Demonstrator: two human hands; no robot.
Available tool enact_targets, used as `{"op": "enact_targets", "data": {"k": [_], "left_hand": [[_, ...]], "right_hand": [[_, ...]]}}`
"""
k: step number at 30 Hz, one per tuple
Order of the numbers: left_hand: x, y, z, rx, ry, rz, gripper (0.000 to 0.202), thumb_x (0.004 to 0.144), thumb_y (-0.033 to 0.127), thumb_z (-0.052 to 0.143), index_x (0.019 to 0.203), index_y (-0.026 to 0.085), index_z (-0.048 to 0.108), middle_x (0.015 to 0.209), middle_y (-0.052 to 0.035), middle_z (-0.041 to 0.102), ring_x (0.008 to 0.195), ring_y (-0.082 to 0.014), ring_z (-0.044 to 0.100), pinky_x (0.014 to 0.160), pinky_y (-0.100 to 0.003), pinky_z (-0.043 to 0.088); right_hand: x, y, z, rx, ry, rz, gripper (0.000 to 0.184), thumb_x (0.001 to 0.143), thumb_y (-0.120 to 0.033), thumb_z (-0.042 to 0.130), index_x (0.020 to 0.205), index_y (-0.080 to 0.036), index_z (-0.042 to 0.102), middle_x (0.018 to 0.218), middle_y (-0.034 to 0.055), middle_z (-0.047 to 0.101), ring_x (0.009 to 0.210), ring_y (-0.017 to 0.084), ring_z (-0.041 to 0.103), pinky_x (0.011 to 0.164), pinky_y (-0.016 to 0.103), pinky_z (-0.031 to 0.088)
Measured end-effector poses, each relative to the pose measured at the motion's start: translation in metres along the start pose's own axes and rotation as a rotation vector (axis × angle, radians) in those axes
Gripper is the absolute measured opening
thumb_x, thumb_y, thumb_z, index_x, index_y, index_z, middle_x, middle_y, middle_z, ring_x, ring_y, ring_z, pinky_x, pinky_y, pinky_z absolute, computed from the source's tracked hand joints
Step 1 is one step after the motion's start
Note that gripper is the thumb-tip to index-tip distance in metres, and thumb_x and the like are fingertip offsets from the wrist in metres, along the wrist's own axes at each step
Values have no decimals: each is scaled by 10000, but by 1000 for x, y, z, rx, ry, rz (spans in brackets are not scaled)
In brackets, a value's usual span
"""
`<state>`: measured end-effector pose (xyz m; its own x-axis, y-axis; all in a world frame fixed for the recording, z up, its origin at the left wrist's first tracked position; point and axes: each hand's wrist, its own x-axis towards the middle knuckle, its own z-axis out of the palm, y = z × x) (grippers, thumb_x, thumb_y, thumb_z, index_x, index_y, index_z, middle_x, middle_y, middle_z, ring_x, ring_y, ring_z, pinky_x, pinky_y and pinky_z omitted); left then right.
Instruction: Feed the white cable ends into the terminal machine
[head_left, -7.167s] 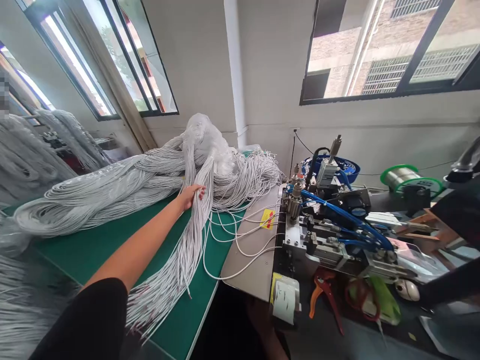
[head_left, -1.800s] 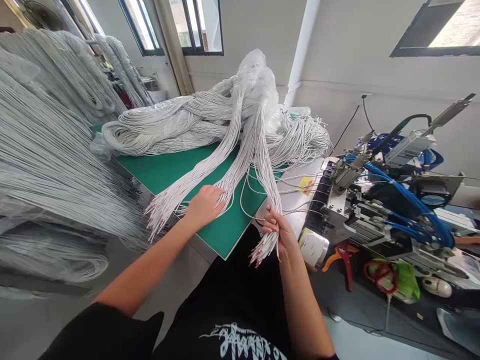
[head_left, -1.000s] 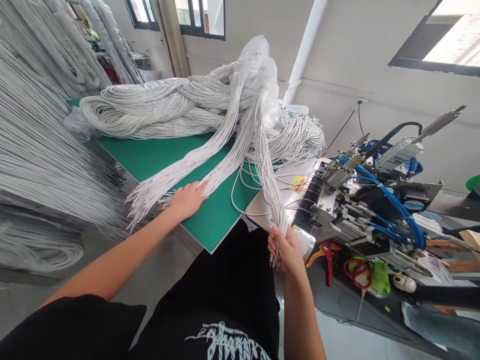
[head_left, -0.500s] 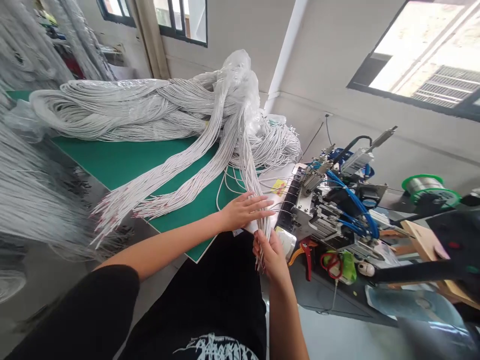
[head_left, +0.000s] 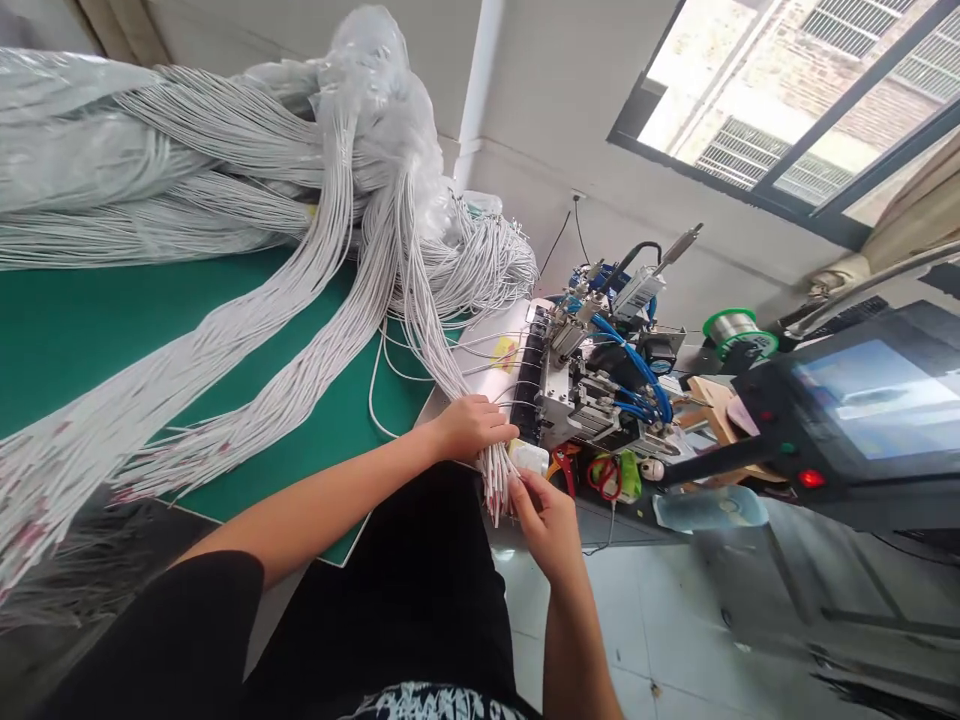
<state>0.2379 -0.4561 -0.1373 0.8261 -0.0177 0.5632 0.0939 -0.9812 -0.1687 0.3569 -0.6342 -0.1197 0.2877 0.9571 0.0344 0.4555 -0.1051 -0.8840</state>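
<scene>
My left hand [head_left: 469, 428] is closed round a thin bunch of white wires [head_left: 427, 330] at the table's right edge, just above their stripped red ends [head_left: 496, 490]. My right hand [head_left: 544, 515] is below it, fingers pinched at those wire ends. The bunch runs up to a big heap of white wires in clear plastic [head_left: 352, 120] on the green mat [head_left: 90, 320]. Two more bunches [head_left: 225, 400] lie fanned across the mat toward me.
A small metal machine with blue hoses [head_left: 600, 385] stands right of my hands on a grey plate [head_left: 457, 385]. Red-handled cutters [head_left: 604, 475], a solder spool [head_left: 731, 328] and a control screen [head_left: 870, 400] sit further right. The floor is tiled.
My left hand left the bunches on the mat, came over to the bunch in my right hand and closed round it. My right hand slid down to the wire ends. The view swung right.
</scene>
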Motion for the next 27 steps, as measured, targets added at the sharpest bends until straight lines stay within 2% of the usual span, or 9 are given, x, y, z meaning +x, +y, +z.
{"op": "enact_targets", "data": {"k": [6,11,15,18,23,27], "left_hand": [[-4,-4,4,-6,55,-57,212,939,172,386,984,191,592,685,-4,596,655,-141,538,641,-291,366],[-4,-3,6,-12,121,-63,203,939,193,400,1006,177,591,755,-20,616,710,-159,550,667,-298,390],[-4,-2,5,-20,171,-113,206,956,203,397,950,181,602,821,-28,629,741,-147,556,687,-287,399],[-4,-1,6,-22,203,-126,209,956,200,403,914,178,607,794,-25,622,730,-151,550,677,-284,397],[-2,2,6,-38,177,-106,229,938,156,408,795,170,586,707,-22,580,691,-155,525,671,-290,386],[3,10,6,-34,177,-65,228,925,141,423,741,174,554,690,-11,557,678,-156,507,675,-295,375]], "right_hand": [[15,5,-7,109,156,114,274,797,-446,626,856,-188,695,714,41,666,588,161,581,535,270,471],[30,11,-13,122,254,123,296,771,-449,661,871,-172,700,712,39,666,566,141,559,496,250,429],[42,18,-16,159,386,116,364,739,-487,680,880,-152,699,714,46,669,542,135,540,455,240,392],[48,20,-14,111,456,85,376,754,-497,659,892,-149,697,739,52,678,557,138,546,493,252,418],[51,16,-9,-104,504,-5,363,827,-487,567,924,-161,697,811,78,697,707,193,609,617,291,462],[49,14,-10,-113,498,-27,364,860,-478,516,931,-167,692,808,73,691,758,205,611,657,299,460]]}}
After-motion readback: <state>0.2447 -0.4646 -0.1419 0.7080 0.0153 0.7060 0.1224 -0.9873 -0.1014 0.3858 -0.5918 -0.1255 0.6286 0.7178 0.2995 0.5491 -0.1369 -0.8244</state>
